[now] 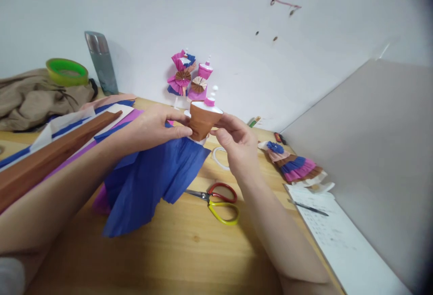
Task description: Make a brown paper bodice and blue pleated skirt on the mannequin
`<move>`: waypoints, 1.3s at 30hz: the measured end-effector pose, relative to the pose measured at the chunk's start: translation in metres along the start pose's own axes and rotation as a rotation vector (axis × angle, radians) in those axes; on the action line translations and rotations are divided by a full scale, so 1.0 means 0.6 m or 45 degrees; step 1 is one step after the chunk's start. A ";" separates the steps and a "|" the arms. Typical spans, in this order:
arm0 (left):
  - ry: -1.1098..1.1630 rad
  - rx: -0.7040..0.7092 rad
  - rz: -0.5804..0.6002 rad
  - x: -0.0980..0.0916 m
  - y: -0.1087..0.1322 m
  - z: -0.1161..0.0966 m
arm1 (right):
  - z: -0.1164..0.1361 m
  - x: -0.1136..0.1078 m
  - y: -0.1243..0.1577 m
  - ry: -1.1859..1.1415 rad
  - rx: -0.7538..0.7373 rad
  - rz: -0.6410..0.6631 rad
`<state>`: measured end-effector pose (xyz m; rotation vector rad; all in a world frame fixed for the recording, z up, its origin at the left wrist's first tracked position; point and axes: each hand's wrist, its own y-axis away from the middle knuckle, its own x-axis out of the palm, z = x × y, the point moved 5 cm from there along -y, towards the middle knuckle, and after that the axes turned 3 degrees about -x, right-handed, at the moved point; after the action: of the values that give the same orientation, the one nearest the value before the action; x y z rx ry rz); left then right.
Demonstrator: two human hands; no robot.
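Paper cone [202, 122] gripped by my left hand [152, 126] and right hand [237, 144], blue skirt [152, 182] below. Wrapping stage, I'd say; steady pressure needed.

bare worktop [189, 250] lies open in front; scissors [216, 198] block the middle, crepe paper sheets [67, 141] crowd the left.

Wooden table [189, 250] with blue crepe paper [152, 182], scissors [218, 199], white tape ring [216, 159], coloured paper sheets [125, 119], written sheet [334, 236]
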<state>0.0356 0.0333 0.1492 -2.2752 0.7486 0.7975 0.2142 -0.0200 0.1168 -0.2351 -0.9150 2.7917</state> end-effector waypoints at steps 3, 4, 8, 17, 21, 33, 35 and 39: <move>0.046 -0.038 0.045 0.005 -0.001 0.002 | 0.006 0.000 -0.011 0.027 -0.049 -0.031; 0.033 -0.061 0.056 0.007 -0.002 0.006 | 0.009 0.000 -0.014 0.026 -0.078 -0.035; 0.077 -0.134 0.116 0.029 -0.004 0.034 | 0.026 -0.001 -0.026 -0.017 -0.206 0.000; 0.354 -0.189 0.249 0.083 -0.009 0.069 | 0.037 -0.009 -0.055 0.020 -0.393 0.079; 0.261 -0.269 0.270 0.083 -0.007 0.073 | 0.045 -0.014 -0.063 -0.022 -0.408 0.157; 0.098 -0.285 0.149 0.080 -0.003 0.049 | 0.061 0.014 -0.055 0.140 -0.265 0.190; 0.122 -0.274 0.127 0.083 0.001 0.044 | 0.072 0.027 -0.053 0.190 -0.229 0.179; 0.130 -0.229 0.120 0.086 0.006 0.038 | 0.092 0.042 -0.060 0.184 -0.120 0.193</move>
<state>0.0594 0.0313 0.0981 -2.4718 0.8673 0.8261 0.1833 -0.0170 0.1802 -0.5338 -1.0339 2.8239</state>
